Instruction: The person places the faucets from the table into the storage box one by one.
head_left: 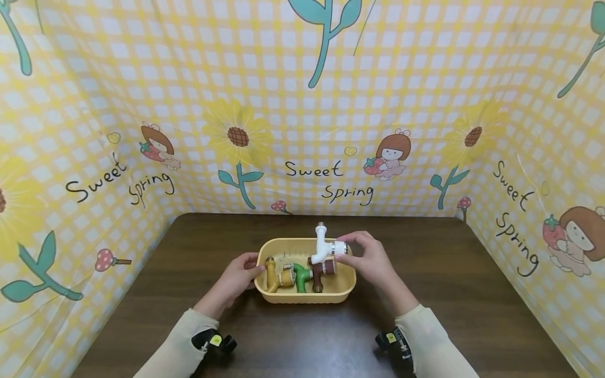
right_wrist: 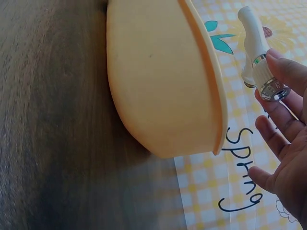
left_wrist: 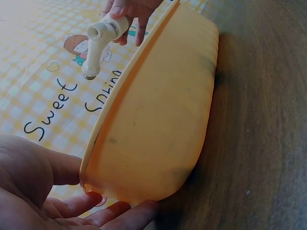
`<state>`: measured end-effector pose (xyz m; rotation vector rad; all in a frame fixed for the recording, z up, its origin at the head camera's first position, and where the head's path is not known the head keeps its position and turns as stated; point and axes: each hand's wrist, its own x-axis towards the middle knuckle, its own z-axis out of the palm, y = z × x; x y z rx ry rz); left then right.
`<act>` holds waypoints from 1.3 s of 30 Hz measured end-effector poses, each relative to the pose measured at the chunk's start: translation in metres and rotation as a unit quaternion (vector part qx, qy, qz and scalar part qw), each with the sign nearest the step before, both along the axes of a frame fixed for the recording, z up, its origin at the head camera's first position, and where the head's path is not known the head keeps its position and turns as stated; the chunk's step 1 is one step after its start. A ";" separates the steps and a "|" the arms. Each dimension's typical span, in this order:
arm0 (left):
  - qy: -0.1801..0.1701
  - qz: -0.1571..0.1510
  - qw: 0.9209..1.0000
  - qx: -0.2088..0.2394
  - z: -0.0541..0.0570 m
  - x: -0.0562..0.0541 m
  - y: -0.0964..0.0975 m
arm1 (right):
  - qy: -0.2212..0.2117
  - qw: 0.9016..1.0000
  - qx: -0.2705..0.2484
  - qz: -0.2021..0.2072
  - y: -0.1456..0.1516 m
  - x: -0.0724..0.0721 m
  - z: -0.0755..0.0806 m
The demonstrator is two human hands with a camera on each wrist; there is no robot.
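Observation:
In the head view a yellow plastic basin (head_left: 307, 298) sits on the table. My left hand (head_left: 236, 275) grips its left end, thumb at the rim and fingers against the outer wall, as the left wrist view shows. Above the basin's right half, my right hand (head_left: 373, 260) pinches a white plastic faucet (head_left: 322, 249) by its ribbed, chrome-ended knob (right_wrist: 271, 86). Its spout hangs over the basin. Inside lie a mustard-yellow faucet (head_left: 272, 279) on the left, a green faucet (head_left: 301, 276) in the middle and a dark brown faucet (head_left: 318, 276) on the right, partly overlapped by the white one.
The dark wooden table (head_left: 302, 341) ends at a yellow checked cloth (head_left: 264, 79) hanging along the back and both sides. Black wrist cameras sit on both pale sleeves (head_left: 430, 333).

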<state>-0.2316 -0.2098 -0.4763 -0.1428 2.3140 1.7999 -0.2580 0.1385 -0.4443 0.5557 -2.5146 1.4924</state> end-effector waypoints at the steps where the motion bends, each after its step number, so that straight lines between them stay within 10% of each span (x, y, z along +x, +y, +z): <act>1: 0.000 -0.001 1.000 0.000 0.000 0.000 0.000 | 0.002 1.000 0.000 0.001 -0.001 0.000 0.001; 39: 0.003 0.009 1.000 -0.002 -0.001 0.001 0.001 | 0.009 1.000 0.020 0.006 -0.020 -0.004 -0.014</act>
